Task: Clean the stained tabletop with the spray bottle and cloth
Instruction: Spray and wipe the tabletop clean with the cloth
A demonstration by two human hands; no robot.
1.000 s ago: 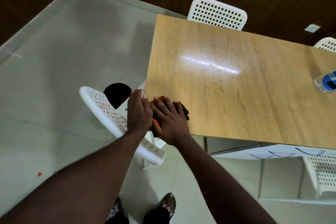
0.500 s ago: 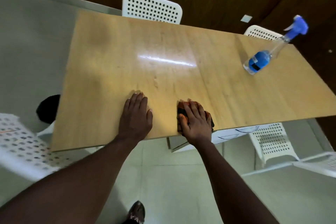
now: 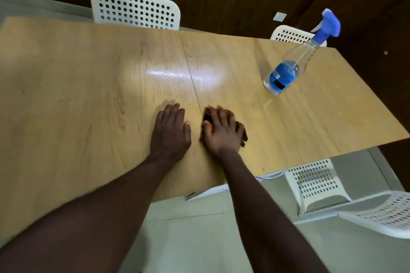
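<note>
Right grip (image 3: 223, 132) presses flat, uncurled, on the cloth (image 3: 243, 135); left grip (image 3: 170, 131) lies flat on the worktop (image 3: 88, 84). A wide sweep could topple the spray bottle (image 3: 286, 73).

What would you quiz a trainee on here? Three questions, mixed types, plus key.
1. True or false: the left hand grips the spray bottle.
2. The cloth lies under: A) the left hand, B) the right hand, C) the spray bottle.
3. Fill in: the spray bottle's trigger head is coloured ___.
Key: 1 false, it lies flat on the tabletop; 2 B; 3 blue.
</note>
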